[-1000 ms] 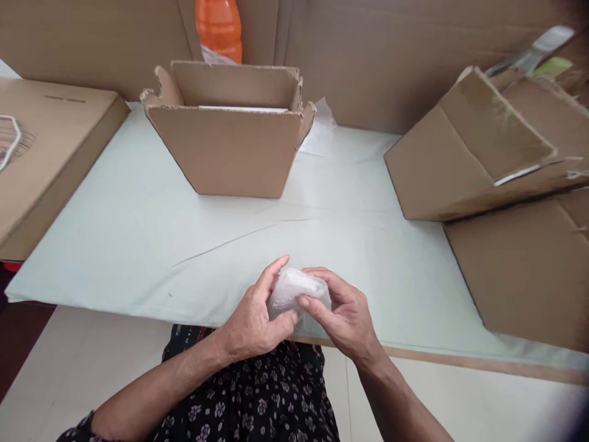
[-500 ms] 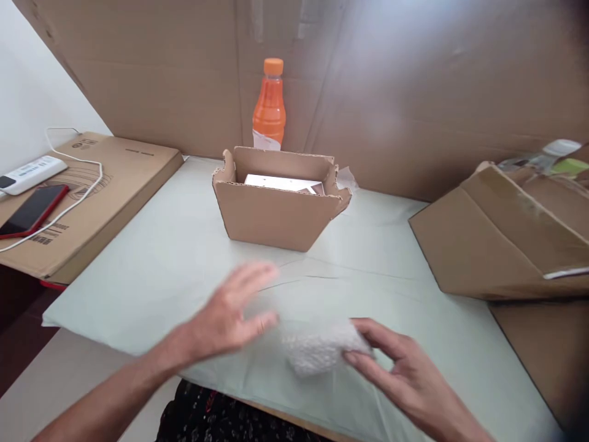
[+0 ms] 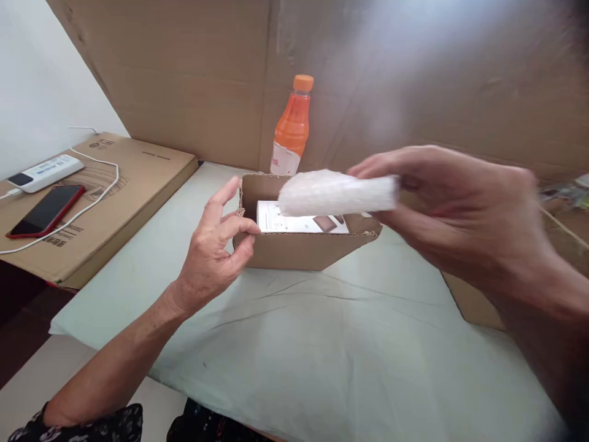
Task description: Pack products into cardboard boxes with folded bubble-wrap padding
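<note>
My right hand (image 3: pixel 464 209) grips a white wrapped packet, apparently bubble wrap (image 3: pixel 338 195), by its right end. The packet hovers over the open cardboard box (image 3: pixel 294 252) in the middle of the table. My left hand (image 3: pixel 216 236) pinches the left rim of that box between thumb and fingers. Inside the box lies a white printed carton (image 3: pixel 306 224), partly covered from view by the packet. What the packet contains does not show.
An orange drink bottle (image 3: pixel 294 126) stands behind the box, against a tall cardboard panel (image 3: pixel 193 73). On the left, a flat carton (image 3: pixel 151 169) bears a red-edged phone (image 3: pixel 46 212), a white power strip (image 3: pixel 48 172) and a cable. Another cardboard box (image 3: pixel 473 301) is behind my right arm.
My right hand has lifted the packet from near the table's front edge up and forward over the box. My left hand has moved forward and taken hold of the box's left rim.
</note>
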Available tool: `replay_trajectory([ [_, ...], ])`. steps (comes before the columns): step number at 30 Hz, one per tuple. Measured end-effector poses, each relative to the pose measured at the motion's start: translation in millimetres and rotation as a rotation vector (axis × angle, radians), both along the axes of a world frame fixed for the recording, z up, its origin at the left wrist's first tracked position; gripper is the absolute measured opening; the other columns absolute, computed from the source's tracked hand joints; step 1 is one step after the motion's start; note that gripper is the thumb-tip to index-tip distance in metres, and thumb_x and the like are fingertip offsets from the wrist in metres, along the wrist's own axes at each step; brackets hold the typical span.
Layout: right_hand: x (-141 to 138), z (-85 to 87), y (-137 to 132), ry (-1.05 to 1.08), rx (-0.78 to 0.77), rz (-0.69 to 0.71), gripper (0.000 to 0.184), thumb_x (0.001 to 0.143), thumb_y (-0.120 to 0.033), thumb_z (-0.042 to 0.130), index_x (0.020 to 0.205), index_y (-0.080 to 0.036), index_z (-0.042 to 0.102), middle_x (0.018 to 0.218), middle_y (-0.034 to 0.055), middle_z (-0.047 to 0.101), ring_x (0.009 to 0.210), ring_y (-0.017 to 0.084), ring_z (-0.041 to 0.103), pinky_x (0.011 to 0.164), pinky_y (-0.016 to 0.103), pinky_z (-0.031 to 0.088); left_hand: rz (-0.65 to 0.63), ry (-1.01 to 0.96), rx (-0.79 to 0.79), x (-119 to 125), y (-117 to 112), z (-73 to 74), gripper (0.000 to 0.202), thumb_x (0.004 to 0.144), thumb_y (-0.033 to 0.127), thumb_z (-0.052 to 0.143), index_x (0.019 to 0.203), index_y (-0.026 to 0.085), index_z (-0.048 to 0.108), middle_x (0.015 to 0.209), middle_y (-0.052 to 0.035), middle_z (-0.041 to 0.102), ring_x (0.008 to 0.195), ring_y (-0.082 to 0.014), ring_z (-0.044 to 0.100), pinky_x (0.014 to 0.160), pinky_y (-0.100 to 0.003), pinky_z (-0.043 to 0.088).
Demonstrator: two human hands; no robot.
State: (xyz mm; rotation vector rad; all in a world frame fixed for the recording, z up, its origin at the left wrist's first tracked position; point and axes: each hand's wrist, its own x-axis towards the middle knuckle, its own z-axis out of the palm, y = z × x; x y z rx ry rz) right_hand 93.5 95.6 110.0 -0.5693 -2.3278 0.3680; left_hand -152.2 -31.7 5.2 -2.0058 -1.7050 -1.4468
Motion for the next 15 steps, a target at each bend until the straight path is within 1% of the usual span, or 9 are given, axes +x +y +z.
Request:
replay_trajectory([
  [2, -39, -1.5, 10, -0.063, 0.045, 0.071, 0.017, 0.090, -0.019, 0.065, 0.104, -0.022, 0.073, 0.102, 0.0006, 0.075, 0.083, 0.015, 0.065, 0.070, 0.029, 0.050, -0.004, -0.029, 0.042, 2, -7, -5.6, 0.013, 0.093, 0.011, 0.058, 0.094, 0.020, 0.069, 0.163, -0.0083, 0.037, 0.147, -0.0313, 0.045, 0.118, -0.054, 0.044],
  [3, -57, -4.1, 14, -0.105, 0.058, 0.119, 0.017, 0.089, -0.016, 0.062, 0.102, -0.020, 0.073, 0.101, 0.0005, 0.074, 0.081, 0.013, 0.064, 0.070, 0.028, 0.048, 0.003, -0.046, 0.055, 3, -8, -9.0, 0.013, 0.093, 0.011, 0.059, 0.095, 0.020, 0.068, 0.165, -0.0084, 0.034, 0.149, -0.0320, 0.044, 0.118, -0.054, 0.044],
  [6, -102, -15.2, 28, -0.225, 0.065, 0.291, 0.024, 0.088, -0.009, 0.054, 0.100, -0.018, 0.073, 0.102, 0.0016, 0.074, 0.083, 0.013, 0.063, 0.075, 0.027, 0.047, 0.030, -0.104, 0.085, 8, -11, -20.4, 0.014, 0.095, 0.012, 0.060, 0.103, 0.021, 0.068, 0.169, -0.0080, 0.026, 0.153, -0.0339, 0.036, 0.121, -0.056, 0.040],
  [8, -123, -23.6, 35, -0.300, 0.048, 0.393, 0.027, 0.087, -0.006, 0.052, 0.098, -0.018, 0.074, 0.102, 0.0020, 0.074, 0.086, 0.013, 0.063, 0.078, 0.027, 0.046, 0.033, -0.149, 0.095, 12, -12, -28.3, 0.022, 0.095, 0.011, 0.060, 0.113, 0.022, 0.067, 0.170, -0.0084, 0.021, 0.154, -0.0343, 0.033, 0.123, -0.057, 0.037],
  [10, -136, -31.5, 41, -0.380, 0.020, 0.475, 0.030, 0.085, -0.003, 0.050, 0.097, -0.017, 0.074, 0.101, 0.0018, 0.073, 0.086, 0.012, 0.063, 0.077, 0.026, 0.044, 0.018, -0.195, 0.102, 15, -14, -37.0, 0.035, 0.095, 0.010, 0.059, 0.126, 0.025, 0.063, 0.170, -0.0085, 0.020, 0.155, -0.0334, 0.032, 0.123, -0.056, 0.036],
  [12, -143, -38.2, 45, -0.449, 0.011, 0.516, 0.034, 0.083, -0.001, 0.049, 0.098, -0.017, 0.075, 0.102, 0.0019, 0.073, 0.085, 0.011, 0.062, 0.077, 0.026, 0.043, -0.012, -0.258, 0.112, 16, -15, -47.5, 0.048, 0.095, 0.010, 0.058, 0.139, 0.030, 0.056, 0.170, -0.0078, 0.018, 0.155, -0.0323, 0.032, 0.122, -0.055, 0.038],
  [14, -144, -43.2, 49, -0.497, 0.035, 0.509, 0.039, 0.082, -0.001, 0.049, 0.104, -0.018, 0.076, 0.107, 0.0030, 0.072, 0.087, 0.013, 0.062, 0.077, 0.027, 0.043, -0.046, -0.352, 0.105, 17, -14, -60.1, 0.064, 0.095, 0.012, 0.058, 0.152, 0.035, 0.041, 0.171, -0.0087, 0.016, 0.155, -0.0321, 0.031, 0.120, -0.053, 0.042],
  [15, -144, -44.9, 51, -0.518, 0.064, 0.497, 0.042, 0.081, -0.001, 0.049, 0.107, -0.019, 0.076, 0.111, 0.0041, 0.072, 0.090, 0.014, 0.062, 0.076, 0.027, 0.042, -0.059, -0.404, 0.091, 17, -14, -67.0, 0.071, 0.096, 0.014, 0.059, 0.157, 0.036, 0.032, 0.171, -0.0103, 0.017, 0.155, -0.0318, 0.032, 0.118, -0.052, 0.044],
])
